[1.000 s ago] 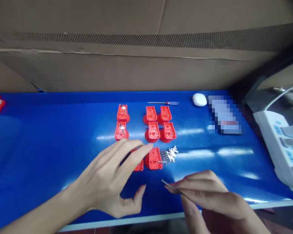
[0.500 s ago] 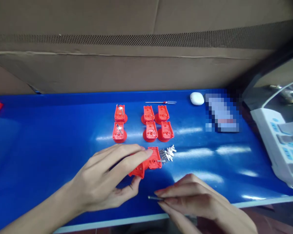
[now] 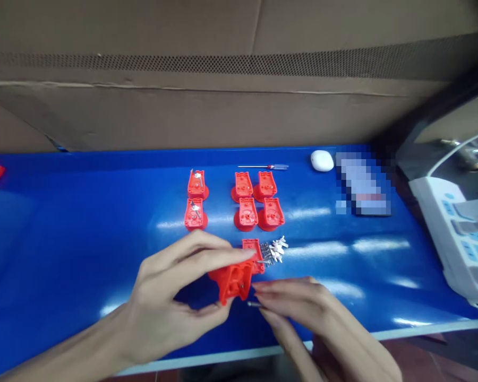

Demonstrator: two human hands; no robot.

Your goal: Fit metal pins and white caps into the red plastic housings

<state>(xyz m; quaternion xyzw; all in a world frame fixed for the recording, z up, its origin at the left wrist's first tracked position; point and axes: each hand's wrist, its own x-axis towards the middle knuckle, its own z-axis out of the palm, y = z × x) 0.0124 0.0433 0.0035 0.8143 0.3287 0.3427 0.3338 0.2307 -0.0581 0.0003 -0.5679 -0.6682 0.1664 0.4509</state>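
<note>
1. The red piece [image 3: 236, 281] was tipped in the left hand [image 3: 159, 300], low in the middle of the view, its hollow side showing.
2. The left hand came in from 9 o'clock, thumb and fingers spread just enough to grip that piece.
3. At 4 o'clock, the right hand [image 3: 314, 313] had its fingertips nearly together on a thin metal bit [image 3: 254, 304]; it looked blurry, so maybe a screw or a spring.
4. Another red part [image 3: 258, 254] sat just behind, at 1 o'clock, with dark bits [image 3: 266, 254] and white bits [image 3: 279, 248] beside it.
5. Farther off, four red parts [image 3: 247, 213] stood at 1 o'clock, and two [image 3: 194, 222] at 11.
</note>
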